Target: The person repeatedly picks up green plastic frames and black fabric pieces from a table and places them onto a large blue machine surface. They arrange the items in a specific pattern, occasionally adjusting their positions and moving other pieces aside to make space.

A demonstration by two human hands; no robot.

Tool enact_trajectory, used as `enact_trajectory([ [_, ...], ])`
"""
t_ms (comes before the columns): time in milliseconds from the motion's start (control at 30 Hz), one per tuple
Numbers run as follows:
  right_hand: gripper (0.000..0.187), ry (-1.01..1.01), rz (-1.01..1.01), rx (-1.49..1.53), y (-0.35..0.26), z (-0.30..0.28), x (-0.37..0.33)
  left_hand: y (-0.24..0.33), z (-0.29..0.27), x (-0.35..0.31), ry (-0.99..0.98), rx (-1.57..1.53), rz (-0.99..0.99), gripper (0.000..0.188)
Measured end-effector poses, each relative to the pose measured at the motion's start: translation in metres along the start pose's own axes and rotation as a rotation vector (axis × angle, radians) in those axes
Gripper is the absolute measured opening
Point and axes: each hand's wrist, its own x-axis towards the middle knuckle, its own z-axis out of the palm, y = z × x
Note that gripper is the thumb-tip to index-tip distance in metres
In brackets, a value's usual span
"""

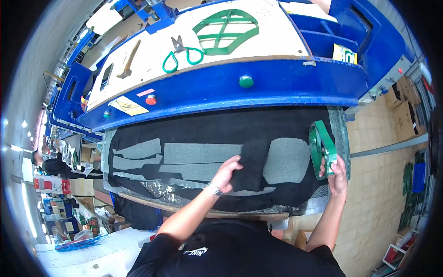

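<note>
My left hand (224,176) is closed on the edge of a cut piece of black fabric (252,167), slightly blurred, held above the work table. At the right end of the table, my right hand (338,176) grips a green cutting die (328,142), a band-like metal frame tilted up on its side. Beneath both hands spreads a black fabric sheet (277,121). Cut-out openings in it bare the grey cutting board (287,161), among them a large rounded one between my hands and several long ones to the left.
A blue press beam (198,92) with push buttons crosses just beyond the fabric. On its white top lie green-handled scissors (179,48), a hammer (130,60) and a larger green die (226,32). Cardboard boxes (406,115) stand at right. Another person (57,166) is far left.
</note>
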Motion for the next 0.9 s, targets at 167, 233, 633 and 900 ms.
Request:
enact_trajectory([
  [167,0.075,-0.092,-0.008,-0.124,-0.002,0.004,0.008,0.019,-0.024,-0.057,-0.089,-0.169,0.045,0.068],
  [233,0.071,-0.134,0.025,-0.189,-0.005,0.01,0.008,0.035,-0.022,-0.074,-0.149,-0.205,0.068,0.075],
  [633,0.069,-0.125,0.096,-0.342,0.001,0.036,0.003,0.314,0.067,-0.102,-0.231,0.132,0.928,0.075],
  [900,0.084,-0.333,-0.222,-0.744,-0.099,0.059,-0.041,0.409,-0.057,-0.022,0.429,0.313,0.78,0.066],
])
